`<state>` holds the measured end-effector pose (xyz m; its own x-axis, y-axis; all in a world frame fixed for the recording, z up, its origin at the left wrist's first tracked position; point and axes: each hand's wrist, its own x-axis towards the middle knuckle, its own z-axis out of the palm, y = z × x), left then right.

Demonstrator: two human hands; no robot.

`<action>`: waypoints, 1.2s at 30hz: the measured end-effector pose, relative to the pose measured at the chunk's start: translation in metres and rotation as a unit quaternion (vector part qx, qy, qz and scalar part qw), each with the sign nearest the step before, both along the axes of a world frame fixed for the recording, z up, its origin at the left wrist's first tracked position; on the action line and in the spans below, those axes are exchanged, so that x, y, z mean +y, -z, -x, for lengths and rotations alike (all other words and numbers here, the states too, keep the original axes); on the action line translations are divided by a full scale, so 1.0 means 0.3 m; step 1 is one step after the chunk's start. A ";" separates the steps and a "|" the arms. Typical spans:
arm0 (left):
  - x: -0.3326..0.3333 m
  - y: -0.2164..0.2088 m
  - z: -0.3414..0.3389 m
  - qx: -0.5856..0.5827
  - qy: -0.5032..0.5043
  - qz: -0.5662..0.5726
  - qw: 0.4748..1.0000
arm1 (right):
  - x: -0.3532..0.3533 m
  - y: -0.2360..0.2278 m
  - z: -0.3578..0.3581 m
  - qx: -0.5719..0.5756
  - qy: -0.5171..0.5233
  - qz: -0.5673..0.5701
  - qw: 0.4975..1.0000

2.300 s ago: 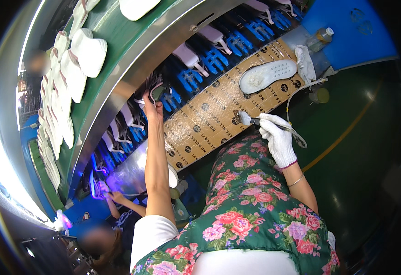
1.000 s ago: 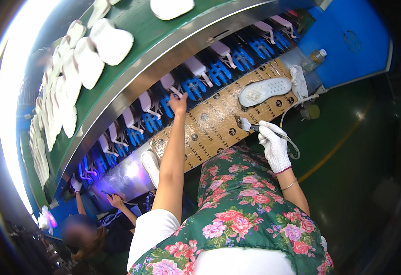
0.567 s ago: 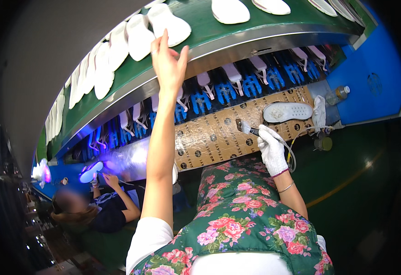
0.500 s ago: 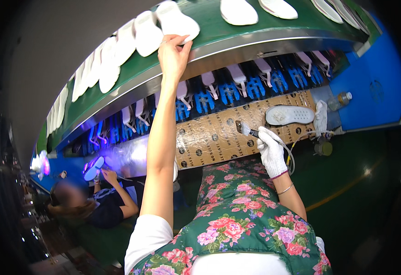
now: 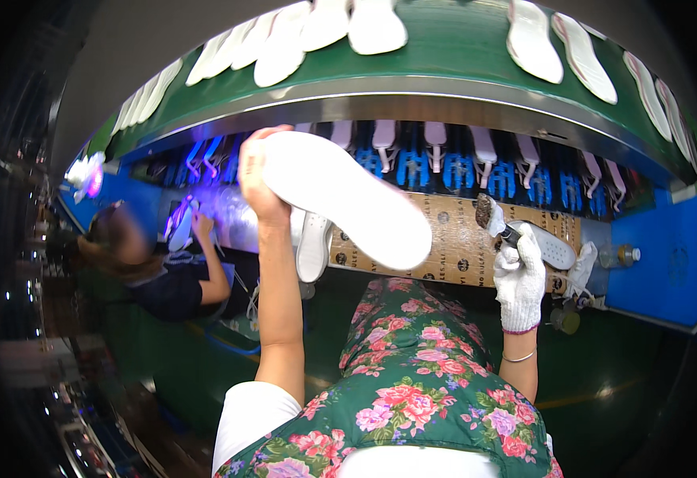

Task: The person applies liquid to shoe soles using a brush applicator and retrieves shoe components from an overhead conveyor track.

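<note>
My bare left hand (image 5: pixel 257 182) grips one end of a long white shoe sole (image 5: pixel 348 199), held up in front of the blue-lit rack. My right hand (image 5: pixel 519 275), in a white glove, holds a small brush (image 5: pixel 493 219) with a dark bristle head, tip up. The brush is a little to the right of the sole and not touching it. A second white sole (image 5: pixel 553 245) lies on the brown cardboard sheet (image 5: pixel 456 247) just behind my right hand. Another white sole (image 5: pixel 314 245) hangs below the one I hold.
A green conveyor belt (image 5: pixel 444 56) curves overhead with several white soles (image 5: pixel 374 24) on it. Below it runs a row of blue holders (image 5: pixel 460 171) with pale pegs. Another person (image 5: pixel 169 271) works at the left. A small bottle (image 5: pixel 619 255) stands on the blue surface at right.
My left hand reached up to the green belt, took a white sole, and brought it down in front of me. My right hand stayed by the cardboard with the brush.
</note>
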<state>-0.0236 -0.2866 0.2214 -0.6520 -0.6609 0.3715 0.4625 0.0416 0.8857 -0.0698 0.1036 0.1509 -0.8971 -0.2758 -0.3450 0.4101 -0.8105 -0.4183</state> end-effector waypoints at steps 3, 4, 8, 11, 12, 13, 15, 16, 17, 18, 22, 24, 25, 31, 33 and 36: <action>0.072 0.115 -0.052 -0.112 0.159 -0.123 0.973 | -0.092 -0.103 -0.031 0.048 -0.055 -0.089 0.993; 0.103 0.159 -0.058 -0.153 0.200 -0.142 0.957 | -0.124 -0.148 -0.047 0.063 -0.090 -0.106 0.988; 0.229 0.373 -0.097 -0.209 0.331 -0.323 0.862 | -0.272 -0.226 -0.091 0.132 -0.197 -0.149 0.960; 0.344 0.446 -0.167 -0.159 0.328 -0.421 0.831 | -0.308 -0.220 -0.083 0.147 -0.236 -0.165 0.946; 0.381 0.457 -0.197 -0.152 0.349 -0.440 0.813 | -0.308 -0.213 -0.078 0.146 -0.233 -0.168 0.947; 0.429 0.426 -0.247 -0.132 0.379 -0.459 0.793 | -0.308 -0.196 -0.072 0.177 -0.226 -0.185 0.940; 0.484 0.446 -0.307 -0.155 0.418 -0.512 0.734 | -0.309 -0.191 -0.068 0.234 -0.210 -0.234 0.920; 0.498 0.429 -0.322 -0.156 0.438 -0.543 0.699 | -0.306 -0.193 -0.068 0.232 -0.209 -0.238 0.920; 0.502 0.424 -0.318 -0.157 0.440 -0.546 0.696 | -0.303 -0.193 -0.068 0.238 -0.209 -0.254 0.914; 0.500 0.421 -0.306 -0.130 0.474 -0.528 0.693 | -0.300 -0.195 -0.066 0.244 -0.210 -0.271 0.907; 0.512 0.333 -0.240 -0.105 0.449 -0.521 0.718 | -0.311 -0.193 -0.044 0.419 -0.126 -0.377 0.816; 0.524 0.290 -0.208 -0.081 0.417 -0.507 0.750 | -0.310 -0.235 -0.045 0.460 -0.104 -0.412 0.779; 0.533 0.245 -0.193 -0.081 0.390 -0.538 0.743 | -0.311 -0.232 -0.031 0.506 -0.085 -0.420 0.749; 0.586 0.282 -0.173 -0.125 0.369 -0.429 0.815 | -0.336 -0.225 0.026 0.642 0.018 -0.486 0.592; 0.583 0.297 -0.184 -0.154 0.384 -0.383 0.826 | -0.340 -0.219 0.009 0.664 0.013 -0.513 0.544; 0.579 0.302 -0.175 -0.153 0.359 -0.386 0.836 | -0.338 -0.215 -0.036 0.666 -0.060 -0.478 0.569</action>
<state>0.0290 -0.1131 0.1309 -0.9698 -0.0249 -0.2427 -0.1303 -0.7883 0.6014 -0.0589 0.0023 0.2155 -0.5331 -0.6203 0.5754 -0.7586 0.0492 -0.6497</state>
